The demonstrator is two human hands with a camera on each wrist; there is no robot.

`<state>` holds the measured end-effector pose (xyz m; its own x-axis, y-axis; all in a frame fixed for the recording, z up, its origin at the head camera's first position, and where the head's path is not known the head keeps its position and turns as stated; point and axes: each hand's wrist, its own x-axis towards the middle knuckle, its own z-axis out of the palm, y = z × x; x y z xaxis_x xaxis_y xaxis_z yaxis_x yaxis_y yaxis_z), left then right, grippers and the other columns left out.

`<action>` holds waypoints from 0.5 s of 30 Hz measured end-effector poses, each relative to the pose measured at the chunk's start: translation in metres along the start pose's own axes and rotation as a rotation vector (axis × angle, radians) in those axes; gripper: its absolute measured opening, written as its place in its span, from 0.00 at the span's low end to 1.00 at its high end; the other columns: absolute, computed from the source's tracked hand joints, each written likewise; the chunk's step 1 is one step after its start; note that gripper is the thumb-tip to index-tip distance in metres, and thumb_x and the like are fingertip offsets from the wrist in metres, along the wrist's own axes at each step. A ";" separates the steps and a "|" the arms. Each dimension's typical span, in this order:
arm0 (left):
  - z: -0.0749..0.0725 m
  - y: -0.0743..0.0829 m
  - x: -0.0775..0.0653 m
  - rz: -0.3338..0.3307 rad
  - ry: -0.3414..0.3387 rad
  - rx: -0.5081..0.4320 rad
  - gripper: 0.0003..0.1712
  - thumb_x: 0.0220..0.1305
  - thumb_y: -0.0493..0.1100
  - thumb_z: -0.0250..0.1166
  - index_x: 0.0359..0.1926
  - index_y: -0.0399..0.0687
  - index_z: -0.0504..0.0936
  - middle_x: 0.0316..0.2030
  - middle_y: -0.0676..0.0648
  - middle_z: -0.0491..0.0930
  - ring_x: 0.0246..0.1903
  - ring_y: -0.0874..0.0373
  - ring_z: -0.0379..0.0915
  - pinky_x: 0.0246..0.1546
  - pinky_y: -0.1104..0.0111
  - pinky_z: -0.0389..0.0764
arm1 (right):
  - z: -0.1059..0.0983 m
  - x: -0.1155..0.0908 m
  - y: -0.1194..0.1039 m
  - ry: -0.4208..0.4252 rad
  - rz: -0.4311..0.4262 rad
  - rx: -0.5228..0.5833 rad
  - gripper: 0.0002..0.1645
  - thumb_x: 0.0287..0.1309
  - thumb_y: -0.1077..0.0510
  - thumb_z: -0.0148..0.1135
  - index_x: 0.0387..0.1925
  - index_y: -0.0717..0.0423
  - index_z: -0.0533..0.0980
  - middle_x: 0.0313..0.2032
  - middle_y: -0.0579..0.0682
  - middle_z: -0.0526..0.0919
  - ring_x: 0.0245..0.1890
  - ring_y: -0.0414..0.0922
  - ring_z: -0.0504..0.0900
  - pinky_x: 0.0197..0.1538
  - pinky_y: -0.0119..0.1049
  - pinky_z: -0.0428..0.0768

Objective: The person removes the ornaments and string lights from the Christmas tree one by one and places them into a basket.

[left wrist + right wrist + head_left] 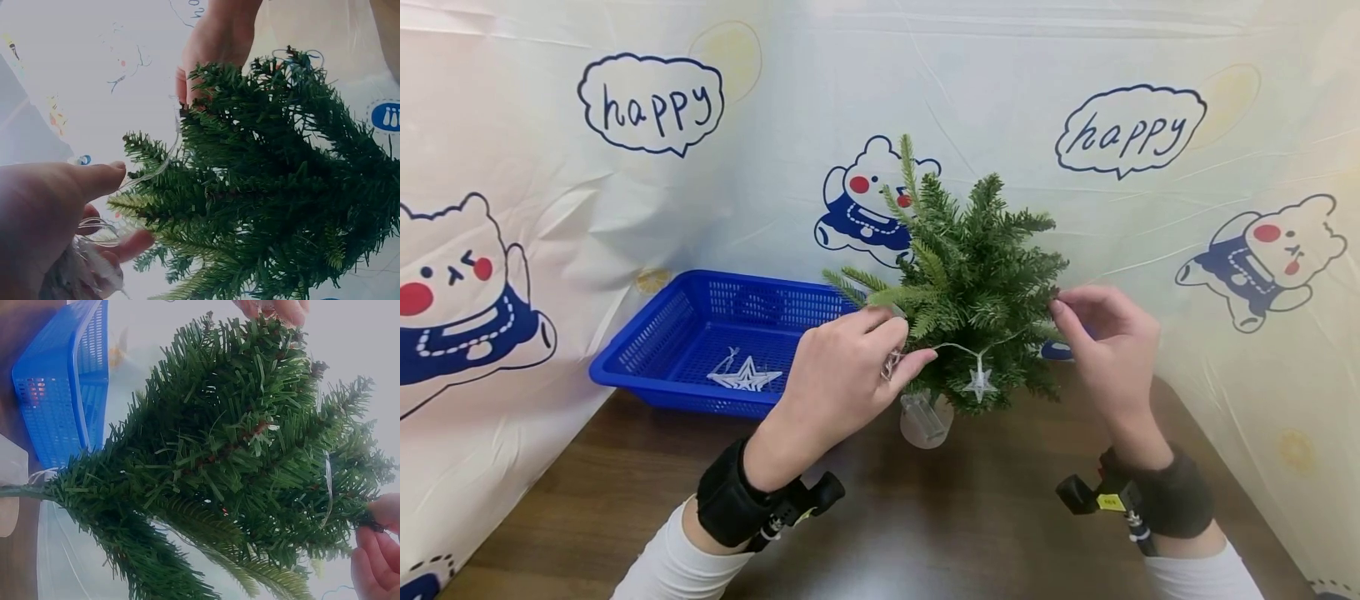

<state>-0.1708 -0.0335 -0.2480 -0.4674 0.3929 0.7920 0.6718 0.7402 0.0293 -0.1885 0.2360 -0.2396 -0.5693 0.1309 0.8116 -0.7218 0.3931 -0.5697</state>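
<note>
A small green artificial Christmas tree (985,275) stands upright on a round pale base (914,429). My left hand (850,367), at the tree's left side, holds a bunch of clear string lights (94,253) in its curled fingers, the thumb sticking out. From there a thin wire (951,344) crosses the front of the tree, and a clear star light (980,382) hangs from it. At the right side my right hand (1108,350) pinches a branch tip (373,520) between thumb and fingers. In the left wrist view the wire runs up to those fingertips.
A blue plastic basket (647,400) sits behind and left of my left hand, with white star ornaments (747,377) inside. A clear box (925,417) is by the tree's base on the brown wooden table (1000,517). Printed cloth (760,167) hangs around the table.
</note>
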 end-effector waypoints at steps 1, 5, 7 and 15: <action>0.000 0.000 0.000 0.018 0.018 0.007 0.21 0.64 0.59 0.60 0.21 0.52 0.69 0.20 0.54 0.73 0.17 0.62 0.65 0.14 0.74 0.55 | 0.000 0.000 0.000 0.002 0.000 -0.001 0.07 0.51 0.72 0.63 0.33 0.76 0.79 0.29 0.40 0.84 0.26 0.36 0.79 0.33 0.24 0.77; 0.000 0.001 0.001 0.075 0.086 0.029 0.20 0.64 0.54 0.60 0.20 0.52 0.69 0.13 0.56 0.65 0.15 0.62 0.61 0.14 0.74 0.52 | -0.001 -0.001 0.006 0.009 0.004 -0.004 0.07 0.51 0.72 0.64 0.33 0.75 0.79 0.29 0.39 0.84 0.26 0.36 0.80 0.32 0.24 0.77; 0.000 0.002 0.002 0.094 0.122 0.039 0.18 0.64 0.52 0.60 0.21 0.51 0.71 0.13 0.56 0.65 0.15 0.62 0.62 0.14 0.74 0.53 | -0.002 -0.001 0.013 0.011 0.006 -0.010 0.07 0.51 0.72 0.64 0.33 0.74 0.80 0.30 0.39 0.84 0.26 0.36 0.80 0.32 0.24 0.76; -0.004 0.004 0.006 0.119 0.089 -0.008 0.11 0.68 0.44 0.54 0.36 0.46 0.82 0.28 0.52 0.82 0.26 0.60 0.76 0.24 0.70 0.76 | -0.001 -0.002 0.007 0.003 -0.004 0.011 0.07 0.51 0.72 0.64 0.33 0.75 0.79 0.29 0.38 0.84 0.24 0.35 0.79 0.29 0.24 0.74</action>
<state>-0.1689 -0.0300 -0.2404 -0.3316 0.4277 0.8409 0.7243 0.6865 -0.0635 -0.1917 0.2392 -0.2448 -0.5654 0.1322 0.8141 -0.7280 0.3840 -0.5679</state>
